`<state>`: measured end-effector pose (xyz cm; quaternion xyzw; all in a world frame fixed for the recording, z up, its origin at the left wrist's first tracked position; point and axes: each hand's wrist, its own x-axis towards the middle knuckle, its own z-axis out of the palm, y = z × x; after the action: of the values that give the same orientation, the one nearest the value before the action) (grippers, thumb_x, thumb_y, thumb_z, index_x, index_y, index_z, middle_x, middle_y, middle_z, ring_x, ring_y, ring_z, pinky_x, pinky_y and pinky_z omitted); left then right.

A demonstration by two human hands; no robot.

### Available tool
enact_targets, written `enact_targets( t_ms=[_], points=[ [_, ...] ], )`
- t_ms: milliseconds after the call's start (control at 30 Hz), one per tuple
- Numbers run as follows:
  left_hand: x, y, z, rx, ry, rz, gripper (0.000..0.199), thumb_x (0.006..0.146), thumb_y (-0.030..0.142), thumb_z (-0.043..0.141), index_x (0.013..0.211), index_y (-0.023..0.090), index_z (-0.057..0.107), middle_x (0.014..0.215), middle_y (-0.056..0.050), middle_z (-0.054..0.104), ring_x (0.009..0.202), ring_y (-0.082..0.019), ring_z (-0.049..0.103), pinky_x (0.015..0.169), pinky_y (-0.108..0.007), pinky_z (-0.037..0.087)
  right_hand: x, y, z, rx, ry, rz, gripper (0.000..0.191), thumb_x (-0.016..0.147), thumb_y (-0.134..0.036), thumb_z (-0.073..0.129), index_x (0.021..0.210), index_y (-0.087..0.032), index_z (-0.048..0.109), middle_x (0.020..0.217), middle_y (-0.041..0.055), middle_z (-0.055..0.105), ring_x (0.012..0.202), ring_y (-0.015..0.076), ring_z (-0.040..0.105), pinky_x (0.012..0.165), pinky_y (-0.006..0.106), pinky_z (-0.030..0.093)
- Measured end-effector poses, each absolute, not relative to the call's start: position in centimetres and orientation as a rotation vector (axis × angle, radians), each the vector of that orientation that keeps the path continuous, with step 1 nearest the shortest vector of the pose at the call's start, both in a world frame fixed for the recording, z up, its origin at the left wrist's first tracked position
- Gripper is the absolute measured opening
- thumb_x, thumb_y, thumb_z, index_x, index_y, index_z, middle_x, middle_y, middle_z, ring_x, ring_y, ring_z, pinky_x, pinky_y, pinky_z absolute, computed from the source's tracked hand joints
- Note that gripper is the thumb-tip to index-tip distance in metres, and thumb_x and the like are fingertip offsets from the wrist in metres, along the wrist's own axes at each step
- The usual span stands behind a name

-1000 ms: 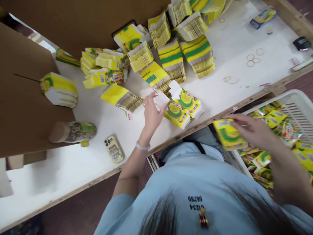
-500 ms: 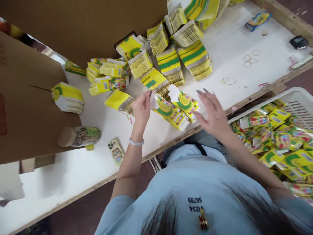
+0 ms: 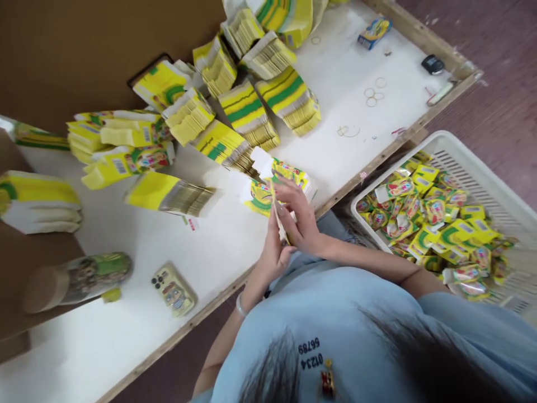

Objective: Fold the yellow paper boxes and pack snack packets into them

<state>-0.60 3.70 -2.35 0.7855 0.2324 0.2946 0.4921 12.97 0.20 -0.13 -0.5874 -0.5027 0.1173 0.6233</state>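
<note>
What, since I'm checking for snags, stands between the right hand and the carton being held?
Nothing visible: the right hand appears to touch the carton directly, with the left hand on its other side.

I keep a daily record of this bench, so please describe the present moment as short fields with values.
Left hand: holds a thin yellow carton, seen nearly edge-on
Right hand: fingers at the same carton
Table: white; carton stacks, phone, jar, blue box
Basket: white, slotted, beside the table, with many yellow packs
</note>
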Motion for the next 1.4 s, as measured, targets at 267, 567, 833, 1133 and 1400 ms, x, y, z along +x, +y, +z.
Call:
enact_targets(
  t_ms=[267,567,833,1133,1400],
  points=[
    [-1.2,1.5,-1.8,1.716,0.792,0.688,0.053,0.101,0.055,0.047,0.147,0.028,0.055,0.139,-0.012,0.066,0.131,-0.031,0.063,0.115,-0.049,0.05,13.0,-1.3,-1.3,-1.372,-0.911,0.665,0.031,0.104,-0.049,0.049,0.105,-0.023,0.065,0.094,0.0057,0.076,0.086,0.02,0.073,0.078,0.033,0.059],
    [-1.9,-0.3,-2.5,1.34,0.935,0.678,0.047,0.099,0.055,0.056,0.127,0.019,0.067,0.103,-0.009,0.076,0.087,-0.019,0.071,0.081,-0.033,0.059,12.2,-3.5,-2.0,-1.499,-0.779,0.808,0.033,0.094,-0.055,0.064,0.098,-0.022,0.061,0.056,-0.0076,0.058,0.043,0.0083,0.045,0.045,0.021,0.038],
    [-3.2,-1.0,-3.0,1.274,0.865,0.64,0.082,0.099,0.059,0.055,0.163,0.03,0.013,0.088,-0.003,0.075,0.069,-0.017,0.07,0.066,-0.031,0.059,12.7,-5.2,-2.6,-1.358,-0.904,0.83,0.032,0.095,-0.047,0.066,0.116,-0.024,0.064,0.089,0.0047,0.075,0.067,0.0147,0.067,0.062,0.027,0.056],
    [-4.4,-0.5,-1.5,1.341,0.726,0.505,0.037,0.1,0.051,0.056,0.124,0.023,0.059,0.111,-0.01,0.072,0.093,-0.019,0.069,0.081,-0.031,0.057,14.3,-6.5,-2.6,-1.353,-1.019,1.009,0.026,0.099,-0.041,0.061,0.102,-0.021,0.077,0.084,0.0029,0.077,0.072,0.0161,0.071,0.066,0.027,0.059],
    [-3.9,-0.2,-1.2,1.442,0.805,0.517,0.054,0.103,0.058,0.044,0.145,0.029,0.059,0.126,-0.011,0.075,0.098,-0.023,0.074,0.084,-0.036,0.062,16.6,-6.9,-3.1,-1.161,-1.458,0.896,0.033,0.089,-0.042,0.076,0.116,-0.024,0.077,0.124,0.0115,0.077,0.117,0.0265,0.073,0.102,0.042,0.06]
  ],
)
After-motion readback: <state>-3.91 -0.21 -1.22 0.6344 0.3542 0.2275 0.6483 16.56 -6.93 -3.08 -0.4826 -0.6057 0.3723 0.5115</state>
